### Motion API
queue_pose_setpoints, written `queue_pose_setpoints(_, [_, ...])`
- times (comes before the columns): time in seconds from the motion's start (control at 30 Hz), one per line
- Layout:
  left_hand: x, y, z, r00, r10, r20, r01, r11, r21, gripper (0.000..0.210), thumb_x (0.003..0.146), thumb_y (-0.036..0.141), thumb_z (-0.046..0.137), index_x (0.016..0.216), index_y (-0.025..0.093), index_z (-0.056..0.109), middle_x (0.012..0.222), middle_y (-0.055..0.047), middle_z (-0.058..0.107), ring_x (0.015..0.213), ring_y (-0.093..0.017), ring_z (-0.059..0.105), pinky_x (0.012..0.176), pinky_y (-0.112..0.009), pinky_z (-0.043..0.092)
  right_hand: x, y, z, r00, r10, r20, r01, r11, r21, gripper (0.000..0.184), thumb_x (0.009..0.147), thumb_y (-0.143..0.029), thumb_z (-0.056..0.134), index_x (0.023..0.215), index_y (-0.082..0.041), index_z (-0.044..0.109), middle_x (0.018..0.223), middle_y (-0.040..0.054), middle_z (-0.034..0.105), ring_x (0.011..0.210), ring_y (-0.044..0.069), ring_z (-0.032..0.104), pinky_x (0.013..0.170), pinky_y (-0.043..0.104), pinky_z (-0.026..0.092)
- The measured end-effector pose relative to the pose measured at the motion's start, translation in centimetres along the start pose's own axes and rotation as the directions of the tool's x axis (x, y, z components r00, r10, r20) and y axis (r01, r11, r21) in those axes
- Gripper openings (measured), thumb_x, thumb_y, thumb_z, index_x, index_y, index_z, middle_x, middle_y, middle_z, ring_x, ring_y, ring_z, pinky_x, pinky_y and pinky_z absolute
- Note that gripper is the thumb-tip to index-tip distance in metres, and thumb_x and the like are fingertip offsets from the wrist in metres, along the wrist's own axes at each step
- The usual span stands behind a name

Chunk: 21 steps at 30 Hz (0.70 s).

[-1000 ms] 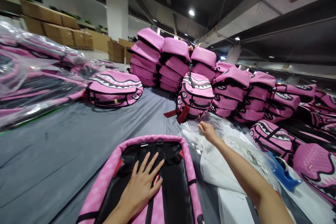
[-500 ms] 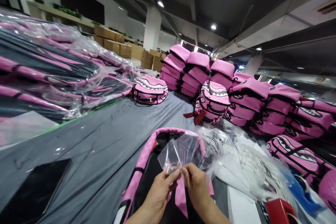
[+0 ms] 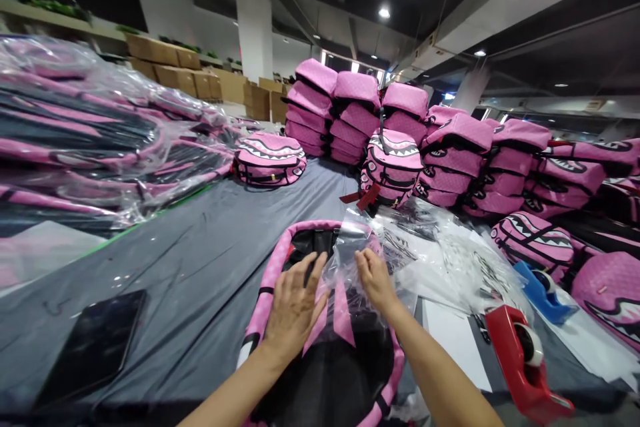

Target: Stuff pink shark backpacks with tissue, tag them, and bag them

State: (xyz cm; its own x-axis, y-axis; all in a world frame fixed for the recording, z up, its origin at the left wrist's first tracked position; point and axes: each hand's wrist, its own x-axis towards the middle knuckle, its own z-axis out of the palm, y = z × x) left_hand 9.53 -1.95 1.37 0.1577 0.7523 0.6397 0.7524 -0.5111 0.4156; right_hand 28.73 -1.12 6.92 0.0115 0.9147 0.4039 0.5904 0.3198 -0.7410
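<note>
A pink-edged black backpack [image 3: 330,373] lies back side up in front of me, with pink straps near its top. Over its upper right part spreads a clear plastic bag [image 3: 345,247]. My right hand [image 3: 376,280] has its fingers closed on the plastic above the backpack. To the left, my left hand [image 3: 295,303] is open, fingers apart, over the backpack's upper left and beside the edge of the plastic. Whether its thumb touches the plastic I cannot tell.
A phone [image 3: 95,340] lies on the grey tablecloth [image 3: 185,267]. At right are more plastic bags [image 3: 450,247], a red tape dispenser [image 3: 515,360] and a blue tape dispenser [image 3: 545,293]. Pink backpacks [image 3: 355,107] are stacked behind; plastic-wrapped ones [image 3: 75,127] pile up at left.
My hands were pinched together on the plastic and have moved apart. The left hand has let go and spread its fingers; the right has moved up and right with the plastic. The view has shifted.
</note>
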Motion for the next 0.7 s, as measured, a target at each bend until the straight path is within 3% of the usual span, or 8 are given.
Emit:
queue_pose_setpoints(0.1, [2.1, 0.0, 0.1, 0.994, 0.078, 0.073, -0.084, 0.993, 0.079, 0.039, 0.095, 0.020, 0.039, 0.119, 0.016, 0.069, 0.100, -0.013, 0.069, 0.093, -0.029, 0.064, 0.088, -0.043, 0.050, -2.1, -1.4, -0.2, 0.979, -0.172, 0.108, 0.192, 0.956, -0.222, 0.023, 0.090, -0.045, 0.059, 0.090, -0.023, 0.053, 0.069, -0.0035, 0.055, 0.058, 0.014, 0.052, 0.054, 0.024, 0.034])
queue_pose_setpoints(0.17, [3.0, -0.7, -0.5, 1.000, 0.017, -0.006, -0.017, 1.000, 0.016, 0.038, 0.097, 0.023, 0.037, 0.109, 0.016, 0.073, 0.089, -0.009, 0.066, 0.081, -0.024, 0.063, 0.079, -0.036, 0.052, -3.3, -1.0, -1.2, 0.964, -0.246, 0.101, 0.264, 0.840, -0.474, 0.013, 0.086, -0.026, 0.063, 0.098, -0.024, 0.058, 0.081, 0.0015, 0.064, 0.064, 0.016, 0.057, 0.055, 0.025, 0.033])
queue_pose_setpoints(0.27, [2.9, -1.3, -2.9, 0.973, -0.052, -0.224, 0.038, 0.997, -0.066, 0.037, 0.100, 0.033, 0.041, 0.112, 0.020, 0.073, 0.084, -0.005, 0.062, 0.075, -0.021, 0.061, 0.076, -0.032, 0.050, -5.1, 1.3, -3.9, 0.972, -0.228, -0.057, 0.128, 0.717, -0.686, 0.016, 0.088, -0.011, 0.053, 0.093, -0.024, 0.062, 0.088, 0.0069, 0.067, 0.072, 0.019, 0.060, 0.058, 0.027, 0.035])
queue_pose_setpoints(0.4, [-0.1, -1.2, -6.2, 0.910, -0.165, -0.379, 0.149, 0.986, -0.072, 0.033, 0.098, 0.036, 0.045, 0.114, 0.026, 0.072, 0.079, -0.001, 0.058, 0.068, -0.018, 0.057, 0.069, -0.030, 0.047, -8.4, 5.1, -6.9, 0.968, -0.026, -0.251, -0.103, 0.867, -0.487, 0.012, 0.093, -0.024, 0.050, 0.085, -0.023, 0.059, 0.083, 0.0048, 0.064, 0.074, 0.020, 0.060, 0.066, 0.027, 0.042])
queue_pose_setpoints(0.47, [-2.1, -1.9, -6.7, 0.913, -0.256, -0.317, 0.237, 0.967, -0.098, 0.032, 0.096, 0.040, 0.046, 0.111, 0.028, 0.072, 0.079, -0.001, 0.058, 0.065, -0.018, 0.057, 0.065, -0.030, 0.047, -10.3, 6.4, -7.3, 0.958, 0.105, -0.267, -0.172, 0.955, -0.242, 0.019, 0.094, -0.034, 0.048, 0.080, -0.022, 0.054, 0.075, 0.0020, 0.060, 0.069, 0.019, 0.058, 0.065, 0.027, 0.045])
queue_pose_setpoints(0.53, [-4.0, -3.2, -6.3, 0.931, -0.332, -0.152, 0.310, 0.939, -0.149, 0.033, 0.089, 0.047, 0.050, 0.107, 0.028, 0.071, 0.083, -0.001, 0.062, 0.067, -0.020, 0.061, 0.064, -0.031, 0.048, -12.0, 7.1, -7.3, 0.935, 0.195, -0.296, -0.224, 0.972, -0.067, 0.025, 0.094, -0.044, 0.048, 0.080, -0.023, 0.050, 0.070, -0.0009, 0.054, 0.065, 0.018, 0.054, 0.061, 0.027, 0.045])
queue_pose_setpoints(0.6, [-5.9, -5.0, -5.5, 0.909, -0.414, 0.035, 0.411, 0.882, -0.232, 0.038, 0.077, 0.051, 0.056, 0.103, 0.026, 0.069, 0.088, -0.002, 0.068, 0.074, -0.023, 0.067, 0.062, -0.032, 0.050, -13.4, 7.3, -7.4, 0.931, 0.226, -0.286, -0.260, 0.962, -0.084, 0.025, 0.092, -0.048, 0.053, 0.084, -0.024, 0.051, 0.066, -0.0035, 0.049, 0.061, 0.017, 0.051, 0.059, 0.027, 0.044])
queue_pose_setpoints(0.7, [-8.6, -7.2, -4.6, 0.824, -0.528, 0.204, 0.566, 0.779, -0.271, 0.036, 0.069, 0.055, 0.058, 0.089, 0.026, 0.063, 0.082, -0.002, 0.072, 0.072, -0.024, 0.069, 0.058, -0.031, 0.051, -15.1, 7.8, -8.7, 0.983, 0.163, -0.080, -0.180, 0.936, -0.303, 0.013, 0.087, -0.038, 0.061, 0.087, -0.026, 0.057, 0.068, -0.0034, 0.052, 0.062, 0.018, 0.053, 0.059, 0.027, 0.043])
